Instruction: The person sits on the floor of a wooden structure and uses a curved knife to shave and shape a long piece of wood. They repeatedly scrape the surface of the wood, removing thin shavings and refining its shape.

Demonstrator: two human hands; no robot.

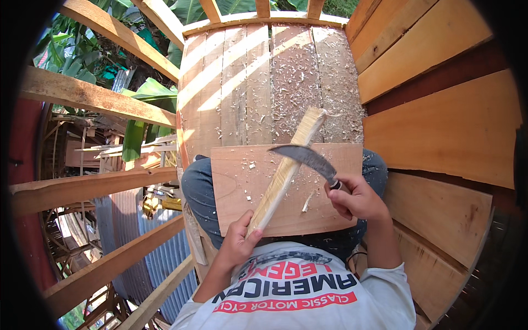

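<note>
My left hand (240,237) is closed round the near end of a pale wooden stick (273,193), which slants away from me to the upper right. In my right hand (360,197) is the dark handle of a sickle (308,157). Its curved grey blade crosses over the stick beyond the middle, pointing left; whether the edge touches the wood I cannot tell. Beneath both lies a flat wooden board (236,181) across my lap, with a few loose wood chips on it.
Curled shavings (294,77) litter the plank floor (234,104) ahead. Spaced wooden rails (104,96) border the left side, with corrugated metal sheets (165,234) and foliage (154,91) beyond them. Wide wooden boards (440,129) form a wall close on my right.
</note>
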